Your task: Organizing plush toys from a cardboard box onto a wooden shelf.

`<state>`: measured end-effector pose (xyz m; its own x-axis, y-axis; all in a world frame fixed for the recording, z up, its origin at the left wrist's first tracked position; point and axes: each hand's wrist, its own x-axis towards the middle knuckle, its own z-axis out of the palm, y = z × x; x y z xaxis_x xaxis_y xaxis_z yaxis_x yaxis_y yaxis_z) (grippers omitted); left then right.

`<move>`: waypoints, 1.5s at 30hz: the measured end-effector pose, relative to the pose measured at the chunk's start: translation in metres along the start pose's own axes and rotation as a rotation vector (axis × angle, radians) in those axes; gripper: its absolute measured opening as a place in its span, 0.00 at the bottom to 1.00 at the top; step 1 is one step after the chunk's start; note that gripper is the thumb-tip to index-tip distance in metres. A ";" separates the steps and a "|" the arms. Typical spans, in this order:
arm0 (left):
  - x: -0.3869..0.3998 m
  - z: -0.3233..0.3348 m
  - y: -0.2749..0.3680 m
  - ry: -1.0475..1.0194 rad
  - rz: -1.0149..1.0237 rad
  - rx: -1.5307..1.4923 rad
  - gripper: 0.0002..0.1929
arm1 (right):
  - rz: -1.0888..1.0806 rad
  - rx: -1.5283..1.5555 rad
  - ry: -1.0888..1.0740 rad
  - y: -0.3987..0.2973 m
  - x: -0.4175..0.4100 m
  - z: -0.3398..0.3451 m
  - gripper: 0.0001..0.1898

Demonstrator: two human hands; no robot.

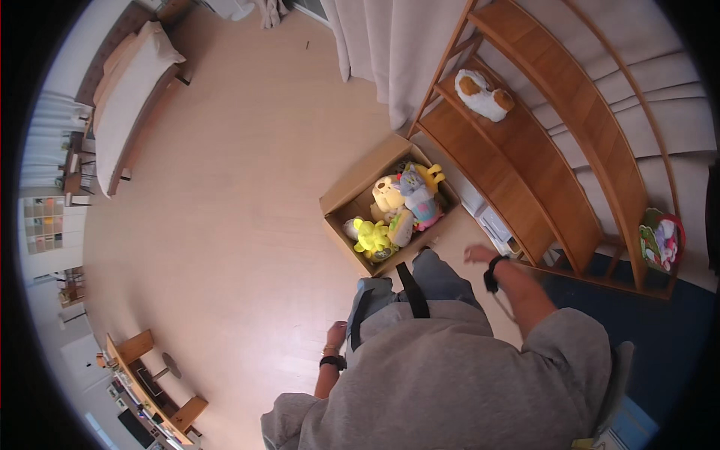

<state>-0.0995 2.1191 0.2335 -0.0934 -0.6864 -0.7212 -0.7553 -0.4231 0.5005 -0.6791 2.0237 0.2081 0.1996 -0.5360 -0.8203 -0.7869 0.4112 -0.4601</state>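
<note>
An open cardboard box [360,183] stands on the floor in front of me, filled with plush toys. Among them are a yellow plush toy [373,238], a pale yellow plush [388,193] and a grey and white plush toy [415,188]. My left hand [336,334] hangs beside my left thigh, below the box; its fingers look curled, but the palm is hidden. Between the box and the shelf is my right hand [478,254], touching neither, its fingers bent and their inner side hard to see. A white and brown plush toy [484,95] lies on a wooden shelf unit [506,163].
To the right, the shelf unit also carries a red-rimmed basket [683,230] with plush toys. White containers [492,225] sit under its lowest board. A curtain [365,45] hangs behind. Farther left are a bed [129,101] and a wooden desk [135,382].
</note>
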 end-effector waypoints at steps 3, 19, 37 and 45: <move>0.005 -0.038 -0.016 -0.013 -0.089 -0.239 0.15 | 0.268 -0.137 -0.288 0.002 -0.033 0.098 0.11; 0.030 -0.093 -0.076 -0.323 -0.324 -0.462 0.14 | 0.234 0.121 0.501 -0.056 0.056 0.086 0.22; -0.001 -0.014 -0.029 -0.766 -0.553 -0.137 0.28 | 0.272 0.178 0.539 -0.062 0.202 0.032 0.25; 0.009 0.003 -0.022 -0.844 -0.558 -0.023 0.32 | 0.338 0.157 0.489 -0.042 0.196 0.043 0.43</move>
<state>-0.0856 2.1238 0.2147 -0.1654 0.2516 -0.9536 -0.8194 -0.5731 -0.0091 -0.5822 1.9328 0.0522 -0.3664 -0.6174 -0.6961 -0.6568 0.7015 -0.2765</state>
